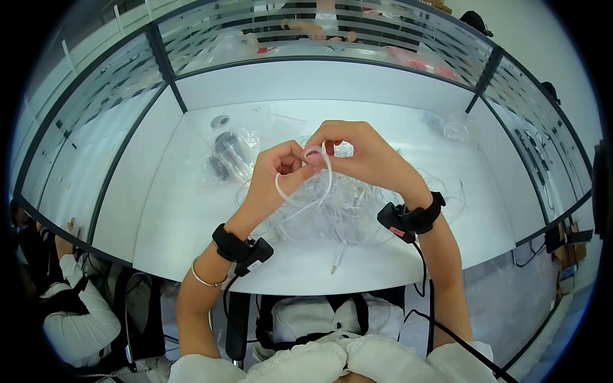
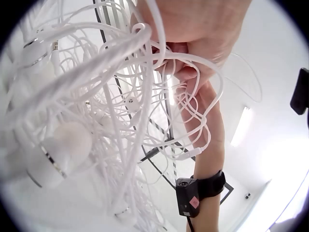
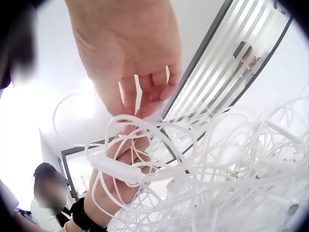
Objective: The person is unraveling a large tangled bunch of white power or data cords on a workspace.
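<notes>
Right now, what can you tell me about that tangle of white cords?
The tangle is a heap of thin, plastic-looking white cords looping over one another. Rounded pieces with silvery bands sit among them, and one plug points toward the near edge. It rests on the table; left hand and right hand pinch raised loops.

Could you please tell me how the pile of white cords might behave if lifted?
The pile of white cords should be floppy, as it lies in loose loops, and would probably snag on itself, since many loops cross.
</notes>
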Tool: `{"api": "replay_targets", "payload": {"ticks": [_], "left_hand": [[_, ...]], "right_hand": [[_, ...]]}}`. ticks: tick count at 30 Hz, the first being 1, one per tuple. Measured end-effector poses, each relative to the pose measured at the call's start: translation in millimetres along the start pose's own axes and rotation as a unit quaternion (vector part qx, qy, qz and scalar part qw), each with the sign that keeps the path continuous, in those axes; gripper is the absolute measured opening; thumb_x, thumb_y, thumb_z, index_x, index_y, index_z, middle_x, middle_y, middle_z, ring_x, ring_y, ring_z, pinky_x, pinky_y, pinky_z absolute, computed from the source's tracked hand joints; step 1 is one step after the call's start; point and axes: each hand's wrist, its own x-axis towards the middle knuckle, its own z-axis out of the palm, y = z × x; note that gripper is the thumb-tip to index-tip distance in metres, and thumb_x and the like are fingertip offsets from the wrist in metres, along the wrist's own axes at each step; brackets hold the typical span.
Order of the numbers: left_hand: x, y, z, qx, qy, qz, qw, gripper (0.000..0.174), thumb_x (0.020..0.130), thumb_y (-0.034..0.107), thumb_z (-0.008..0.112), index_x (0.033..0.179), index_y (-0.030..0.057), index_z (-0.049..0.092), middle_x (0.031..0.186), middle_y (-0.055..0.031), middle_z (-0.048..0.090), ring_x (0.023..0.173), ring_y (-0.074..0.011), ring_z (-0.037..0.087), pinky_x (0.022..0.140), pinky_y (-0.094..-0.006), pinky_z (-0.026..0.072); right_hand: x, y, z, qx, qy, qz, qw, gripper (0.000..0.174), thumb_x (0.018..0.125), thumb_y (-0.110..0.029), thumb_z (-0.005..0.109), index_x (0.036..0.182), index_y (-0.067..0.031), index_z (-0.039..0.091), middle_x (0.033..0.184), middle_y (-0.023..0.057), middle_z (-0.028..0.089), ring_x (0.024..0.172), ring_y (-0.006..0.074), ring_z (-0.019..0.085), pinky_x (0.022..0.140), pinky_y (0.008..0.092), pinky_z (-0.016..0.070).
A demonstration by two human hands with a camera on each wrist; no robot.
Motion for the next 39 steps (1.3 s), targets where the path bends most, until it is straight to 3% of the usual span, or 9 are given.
{"api": "replay_targets", "payload": {"ticks": [4,7,15,23,25,29,33,37,39], "left_hand": [[-2,-2,1,0.005,-0.015,0.005,1.000,0.010,0.084,0.008,0.068,0.081,0.0063,0.059,0.058,0.0087,0.045,0.052,0.0011,0.037,0.049,-0.0178,0.0275],[-3,10,0,0.045,-0.018,-0.045,0.998,0.011,0.088,0.013,0.067,0.092,0.0042,0.063,0.072,0.0051,0.060,0.063,0.0010,0.049,0.053,-0.0161,0.0350],[-8,9,5,0.131,-0.034,0.002,0.991,0.013,0.086,0.015,0.070,0.094,0.0042,0.066,0.062,0.0068,0.052,0.055,-0.0006,0.039,0.049,-0.0193,0.0287],[-16,13,17,0.311,-0.100,0.141,0.935,0.024,0.078,0.013,0.075,0.100,0.0084,0.067,0.059,-0.0015,0.042,0.049,-0.0098,0.040,0.048,-0.0246,0.0329],[-16,24,18,0.323,-0.097,0.091,0.937,0.025,0.079,0.018,0.074,0.102,0.0105,0.067,0.066,-0.0067,0.057,0.054,-0.0191,0.053,0.052,-0.0284,0.0412],[-16,30,16,0.316,-0.108,0.053,0.941,0.029,0.079,0.022,0.073,0.106,0.0122,0.066,0.070,-0.0085,0.064,0.057,-0.0223,0.059,0.054,-0.0304,0.0453],[-16,29,18,0.293,-0.121,0.079,0.945,0.026,0.076,0.021,0.076,0.098,0.0109,0.066,0.064,-0.0050,0.055,0.052,-0.0172,0.051,0.051,-0.0278,0.0406],[-17,23,18,0.308,-0.132,0.111,0.936,0.025,0.071,0.016,0.081,0.089,0.0090,0.066,0.059,-0.0018,0.044,0.050,-0.0121,0.042,0.048,-0.0247,0.0359],[-15,22,19,0.316,-0.136,0.120,0.931,0.024,0.070,0.016,0.081,0.087,0.0090,0.066,0.059,-0.0018,0.045,0.052,-0.0120,0.044,0.048,-0.0248,0.0363]], "right_hand": [[1,-1,3,-0.023,-0.007,0.006,1.000,0.012,0.084,-0.016,0.066,0.087,-0.0048,0.063,0.078,0.0017,0.062,0.068,0.0136,0.054,0.066,0.0273,0.0442],[1,-1,3,-0.038,0.036,0.007,0.999,0.008,0.082,-0.011,0.063,0.085,-0.0049,0.058,0.076,0.0028,0.062,0.064,0.0153,0.058,0.061,0.0283,0.0459],[5,4,-4,0.056,0.212,0.023,0.975,0.012,0.090,-0.013,0.059,0.092,-0.0043,0.050,0.075,0.0031,0.061,0.061,0.0094,0.056,0.056,0.0225,0.0440],[-3,-10,-37,0.108,0.371,-0.058,0.920,0.012,0.098,-0.015,0.051,0.104,-0.0065,0.046,0.070,0.0070,0.062,0.052,0.0068,0.049,0.049,0.0196,0.0359],[-6,-18,-39,0.083,0.401,-0.088,0.908,0.014,0.099,-0.019,0.051,0.105,-0.0074,0.046,0.066,0.0071,0.060,0.049,0.0047,0.045,0.046,0.0173,0.0319],[-8,-40,-30,0.086,0.392,-0.108,0.910,0.015,0.100,-0.023,0.048,0.104,-0.0088,0.047,0.059,0.0033,0.056,0.044,0.0035,0.040,0.042,0.0181,0.0269],[-11,-42,-24,0.114,0.330,-0.053,0.936,0.024,0.102,-0.032,0.042,0.103,-0.0085,0.048,0.055,-0.0004,0.052,0.041,0.0033,0.036,0.040,0.0186,0.0243],[-5,-26,-25,0.095,0.313,-0.048,0.944,0.045,0.103,-0.041,0.034,0.091,-0.0039,0.056,0.054,-0.0008,0.049,0.044,0.0034,0.038,0.042,0.0193,0.0279],[-5,-25,-29,0.111,0.314,-0.034,0.942,0.052,0.103,-0.044,0.031,0.087,-0.0021,0.058,0.062,0.0025,0.054,0.054,0.0084,0.051,0.053,0.0217,0.0394]]}}
